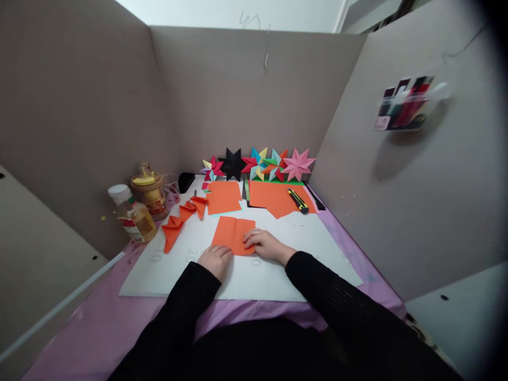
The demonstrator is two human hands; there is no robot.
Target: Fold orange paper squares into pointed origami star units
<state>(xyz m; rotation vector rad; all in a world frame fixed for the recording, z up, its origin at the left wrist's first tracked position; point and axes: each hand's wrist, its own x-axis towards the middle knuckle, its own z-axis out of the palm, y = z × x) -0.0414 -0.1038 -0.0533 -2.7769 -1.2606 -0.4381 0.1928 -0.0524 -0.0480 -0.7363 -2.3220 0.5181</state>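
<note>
One creased orange paper rectangle (pixel 234 234) | left hand (pixel 216 261) hides part of its lower edge | right hand (pixel 266 244): fingers bent atop, thumb indistinct | pinching unclear for both

head camera | from wearer's head | forward-down | close over white board (pixel 257 284)

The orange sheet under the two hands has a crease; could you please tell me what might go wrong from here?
The orange sheet could skew, as the left hand and right hand touch only its near-left corner and right side. The utility knife lies on larger orange paper, so a careless reach might knock it.
</note>
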